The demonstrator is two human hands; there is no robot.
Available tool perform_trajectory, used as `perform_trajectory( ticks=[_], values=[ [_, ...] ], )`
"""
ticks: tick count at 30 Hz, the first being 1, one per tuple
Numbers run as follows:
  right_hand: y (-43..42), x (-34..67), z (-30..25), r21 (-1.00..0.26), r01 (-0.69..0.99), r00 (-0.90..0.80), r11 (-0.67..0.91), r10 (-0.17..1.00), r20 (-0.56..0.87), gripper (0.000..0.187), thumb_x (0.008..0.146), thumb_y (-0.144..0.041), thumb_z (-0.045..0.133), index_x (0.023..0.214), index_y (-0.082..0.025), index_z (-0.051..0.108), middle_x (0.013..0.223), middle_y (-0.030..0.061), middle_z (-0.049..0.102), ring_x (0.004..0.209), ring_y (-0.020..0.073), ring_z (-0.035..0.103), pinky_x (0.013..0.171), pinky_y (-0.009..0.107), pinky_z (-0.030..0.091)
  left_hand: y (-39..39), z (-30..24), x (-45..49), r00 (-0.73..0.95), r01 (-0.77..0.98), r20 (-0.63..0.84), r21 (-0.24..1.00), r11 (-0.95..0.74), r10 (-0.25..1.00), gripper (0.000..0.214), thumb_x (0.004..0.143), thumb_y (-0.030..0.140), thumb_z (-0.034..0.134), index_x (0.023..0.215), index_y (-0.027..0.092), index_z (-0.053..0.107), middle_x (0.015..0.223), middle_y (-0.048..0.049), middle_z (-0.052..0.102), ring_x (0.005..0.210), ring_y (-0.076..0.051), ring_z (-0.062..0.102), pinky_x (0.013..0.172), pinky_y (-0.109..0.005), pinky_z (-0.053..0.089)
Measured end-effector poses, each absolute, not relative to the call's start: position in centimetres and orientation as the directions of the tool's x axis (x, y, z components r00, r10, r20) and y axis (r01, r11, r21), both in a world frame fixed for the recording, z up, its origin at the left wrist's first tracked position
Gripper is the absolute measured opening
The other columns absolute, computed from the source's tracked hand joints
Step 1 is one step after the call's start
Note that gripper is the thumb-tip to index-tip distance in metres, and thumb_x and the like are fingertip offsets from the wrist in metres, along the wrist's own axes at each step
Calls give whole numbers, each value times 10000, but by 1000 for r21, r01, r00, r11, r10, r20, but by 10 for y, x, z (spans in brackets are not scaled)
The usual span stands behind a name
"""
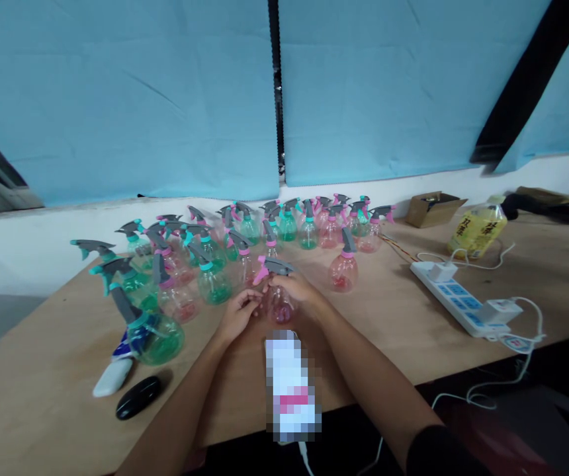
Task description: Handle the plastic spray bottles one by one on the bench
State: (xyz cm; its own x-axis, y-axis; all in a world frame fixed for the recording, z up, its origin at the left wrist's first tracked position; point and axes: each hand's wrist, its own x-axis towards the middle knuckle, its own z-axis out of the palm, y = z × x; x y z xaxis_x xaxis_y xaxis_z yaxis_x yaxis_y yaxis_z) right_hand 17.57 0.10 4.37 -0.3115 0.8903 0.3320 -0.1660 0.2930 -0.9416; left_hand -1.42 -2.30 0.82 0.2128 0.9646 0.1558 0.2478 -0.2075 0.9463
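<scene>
A clear pink spray bottle (pixel 282 313) with a grey and pink trigger head stands upright on the table in front of me. My right hand (pixel 288 288) is closed around its neck, just below the trigger head. To the left of the bottle is my left hand (pixel 239 313), its fingers loosely bent and apart with nothing in them; whether the fingertips touch the bottle I cannot tell. Another pink spray bottle (pixel 343 272) stands to the right, and a green one (pixel 215 285) is behind my left hand. Just nearer to me lies a phone (pixel 292 387) with a blurred-out screen.
Several green and pink spray bottles crowd the table's back and left. A white object (pixel 112 377) and a black oval case (pixel 138 397) lie front left. At right are a power strip (pixel 458 301) with cables, a yellow-labelled jug (pixel 478 228) and a cardboard box (pixel 433 210).
</scene>
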Motion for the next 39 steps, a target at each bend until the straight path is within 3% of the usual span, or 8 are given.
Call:
perform_trajectory(
  ticks=[3, 5, 8, 10, 14, 21, 28, 39],
  values=[
    [9, 182, 40, -912, -100, -203, 398, 889, 410, 142, 741, -265, 565, 750, -181, 679, 723, 11, 672, 699, 160, 634, 723, 295, 517, -24, 10, -14, 215, 265, 141, 944, -197, 966, 211, 789, 364, 608, 900, 190, 650, 735, 5, 642, 573, -118, 549, 546, -228, 394],
    [11, 187, 37, -881, 38, -13, 472, 881, 472, 157, 766, -271, 560, 844, -193, 671, 768, 8, 667, 702, 154, 614, 724, 292, 507, -24, 9, -14, 218, 270, 136, 943, -194, 966, 223, 796, 379, 605, 910, 192, 646, 735, 4, 639, 579, -121, 553, 544, -228, 391],
    [11, 195, 33, -823, 264, 239, 504, 792, 562, 350, 786, -246, 535, 1130, -209, 591, 880, 21, 658, 739, 162, 591, 768, 307, 487, -24, 8, -15, 221, 282, 136, 939, -196, 966, 225, 799, 379, 603, 914, 190, 641, 739, -1, 641, 585, -125, 557, 544, -229, 391],
    [9, 200, 30, -790, 376, 298, 485, 744, 598, 521, 768, -213, 528, 1286, -194, 473, 990, 61, 648, 817, 190, 595, 826, 341, 471, -23, 8, -15, 219, 288, 136, 937, -197, 966, 223, 803, 378, 603, 916, 189, 640, 742, -3, 645, 588, -126, 561, 548, -229, 394],
    [14, 204, 22, -703, 518, 270, 487, 687, 674, 661, 732, -174, 498, 1371, -154, 329, 1234, 153, 555, 1087, 263, 545, 994, 437, 375, -23, 7, -16, 205, 293, 141, 936, -198, 969, 226, 804, 389, 607, 903, 189, 645, 745, -8, 657, 586, -129, 570, 555, -235, 409],
    [25, 203, 13, -679, 673, 334, 295, 697, 634, 580, 743, -250, 519, 1294, -128, 385, 1226, 181, 460, 1191, 337, 408, 1007, 557, 312, -22, 6, -15, 217, 271, 152, 940, -209, 964, 227, 789, 385, 617, 897, 188, 648, 740, -6, 659, 582, -129, 572, 582, -248, 432],
    [29, 203, 0, -675, 675, 301, 299, 723, 622, 619, 765, -209, 497, 1355, -114, 337, 1304, 195, 454, 1252, 331, 385, 1046, 556, 295, -22, 6, -15, 220, 271, 152, 939, -210, 964, 226, 794, 374, 611, 909, 183, 649, 743, -10, 654, 585, -126, 563, 580, -241, 428],
    [43, 206, -16, -635, 638, 208, 435, 697, 686, 744, 735, -144, 544, 1406, -58, 235, 1434, 258, 371, 1403, 298, 306, 1147, 484, 265, -20, 2, -17, 241, 272, 165, 934, -229, 956, 207, 816, 361, 597, 916, 186, 642, 754, -8, 646, 600, -128, 563, 601, -246, 433]
  ],
)
